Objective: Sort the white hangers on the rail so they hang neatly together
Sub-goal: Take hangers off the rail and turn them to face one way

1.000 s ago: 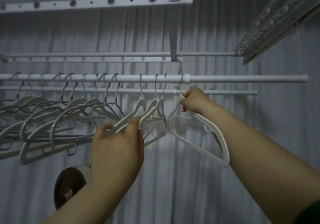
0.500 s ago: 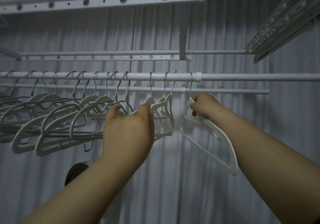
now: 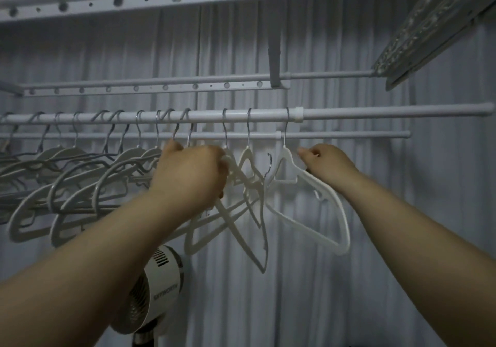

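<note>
Head view has the left hand (image 3: 190,177) raised to a bunch of white hangers (image 3: 246,154), its fingers curled round their upper arms just under the necks. The back of the hand hides how many it grips. The right hand (image 3: 328,165), well apart from it, pinches the sloping shoulder of the rightmost white hanger (image 3: 285,154) just below the neck, thumb and fingers closed on the plastic. That hanger hangs tilted, its far end swung down toward the right forearm. Its hook sits over the rail (image 3: 375,112) just left of a white collar (image 3: 298,114). Two of the bunch hook onto the same rail further left, while between them and the rightmost one a loose metal hook (image 3: 269,162) points up free of the rail — its hanger dangles among the others. Left of the hands, a crowded row of grey wide-shouldered hangers (image 3: 131,153) fills the rail to the frame edge. A thinner rod (image 3: 349,135) runs behind, with a perforated bar (image 3: 134,88) above. A white fan (image 3: 163,274) stands below the left forearm, before a pleated pale curtain (image 3: 349,279).
</note>
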`<state>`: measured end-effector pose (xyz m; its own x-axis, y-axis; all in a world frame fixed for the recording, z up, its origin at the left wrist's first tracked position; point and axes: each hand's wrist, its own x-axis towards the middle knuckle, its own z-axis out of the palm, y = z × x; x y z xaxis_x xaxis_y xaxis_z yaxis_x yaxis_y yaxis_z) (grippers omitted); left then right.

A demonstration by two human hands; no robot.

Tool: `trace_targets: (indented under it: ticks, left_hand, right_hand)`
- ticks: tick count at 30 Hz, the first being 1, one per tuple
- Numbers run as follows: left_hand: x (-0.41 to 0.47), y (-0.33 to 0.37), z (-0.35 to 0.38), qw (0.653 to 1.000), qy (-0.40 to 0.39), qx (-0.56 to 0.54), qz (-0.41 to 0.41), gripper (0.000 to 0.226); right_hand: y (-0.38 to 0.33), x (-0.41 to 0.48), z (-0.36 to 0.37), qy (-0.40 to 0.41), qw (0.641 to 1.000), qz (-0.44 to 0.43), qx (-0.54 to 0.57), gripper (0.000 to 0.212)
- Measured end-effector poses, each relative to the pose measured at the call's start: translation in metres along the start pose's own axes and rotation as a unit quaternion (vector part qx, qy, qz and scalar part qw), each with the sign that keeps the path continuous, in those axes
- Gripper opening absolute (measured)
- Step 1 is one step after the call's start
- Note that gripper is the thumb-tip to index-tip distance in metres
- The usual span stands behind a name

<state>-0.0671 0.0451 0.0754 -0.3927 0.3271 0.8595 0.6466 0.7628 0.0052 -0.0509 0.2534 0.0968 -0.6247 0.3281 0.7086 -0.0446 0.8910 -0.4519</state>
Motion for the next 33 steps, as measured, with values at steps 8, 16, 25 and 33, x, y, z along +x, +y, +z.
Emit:
trace_targets:
  ticks: [8,16,25,33]
  left_hand:
    - [-0.059,-0.031,0.001,0.997,-0.043,-0.064,-0.009,0.027]
    - [-0.133,-0.070,-0.046,0.968,-0.100,-0.204,-0.107,0.027]
    - [-0.217,-0.129,-0.116,0.910,-0.070,-0.350,-0.213,0.029]
    - [-0.247,-0.154,-0.134,0.833,-0.026,-0.465,-0.298,0.024]
  right_hand:
    - [0.046,-0.065,0.008,0.002,0.992,0.107,0.068,0.028]
    - [0.034,-0.164,0.046,-0.246,0.944,0.201,0.095,0.030]
    - [-0.048,-0.269,0.080,-0.433,0.849,0.198,0.229,0.016]
    - [-0.102,-0.317,0.028,-0.456,0.833,0.168,0.264,0.020]
